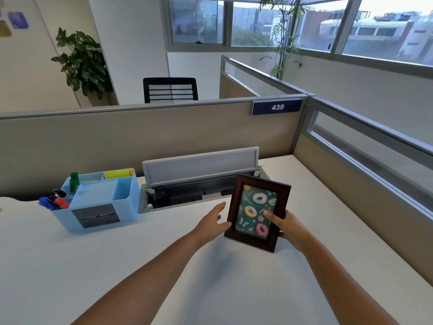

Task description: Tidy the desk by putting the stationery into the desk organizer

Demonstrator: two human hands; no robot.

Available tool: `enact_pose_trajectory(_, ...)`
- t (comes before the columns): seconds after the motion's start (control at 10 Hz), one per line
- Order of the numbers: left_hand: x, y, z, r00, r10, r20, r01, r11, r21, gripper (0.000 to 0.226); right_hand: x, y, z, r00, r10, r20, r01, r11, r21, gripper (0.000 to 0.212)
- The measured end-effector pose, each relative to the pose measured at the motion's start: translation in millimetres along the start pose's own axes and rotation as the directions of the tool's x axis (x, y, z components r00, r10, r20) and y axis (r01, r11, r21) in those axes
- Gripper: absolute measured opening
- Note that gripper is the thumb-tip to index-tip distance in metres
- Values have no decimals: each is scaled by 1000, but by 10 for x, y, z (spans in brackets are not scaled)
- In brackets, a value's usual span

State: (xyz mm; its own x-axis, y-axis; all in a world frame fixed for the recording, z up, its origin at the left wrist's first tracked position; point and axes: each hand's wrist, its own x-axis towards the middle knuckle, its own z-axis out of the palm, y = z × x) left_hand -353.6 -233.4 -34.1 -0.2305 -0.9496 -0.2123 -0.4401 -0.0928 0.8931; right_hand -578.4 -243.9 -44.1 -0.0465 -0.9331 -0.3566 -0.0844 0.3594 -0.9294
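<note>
A light blue desk organizer (127, 208) stands at the left of the white desk (117, 266). It holds several markers (55, 201), green glue sticks (74, 182) and yellow sticky notes (117, 174). A dark brown picture frame (237, 202) with a donut print stands tilted right of centre. My right hand (289, 227) grips its right edge, thumb on the front. My left hand (214, 220) touches its lower left edge with the fingers spread.
An open cable tray with a raised grey lid (199, 166) lies behind the frame. Beige partition walls (117, 141) close the desk at the back and right, with a "439" sign (277, 107). A black chair (170, 89) stands beyond.
</note>
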Motion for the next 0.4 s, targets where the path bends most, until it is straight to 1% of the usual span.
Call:
enact_pose_trajectory(0.1, -219, -226, -70, 997, -14, -75, 21, 996, 90, 53, -114, 131, 74, 999, -22, -46, 22, 1000, -8, 48)
enact_pose_trajectory(0.2, -478, -386, -167, 989, -51, -136, 67, 991, 116, 47, -285, 261, 216, 993, -68, -97, 62, 996, -66, 51)
enact_pose_trajectory(0.3, -719, -533, -289, 987, -48, -156, 72, 986, 152, 45, -491, 361, 393, 960, -183, -214, 155, 978, -141, 53)
enact_pose_trajectory(0.4, -944, -628, -431, 976, -50, -211, 81, 987, 142, 44, -727, 372, 587, 884, -208, -418, 149, 974, -169, 68)
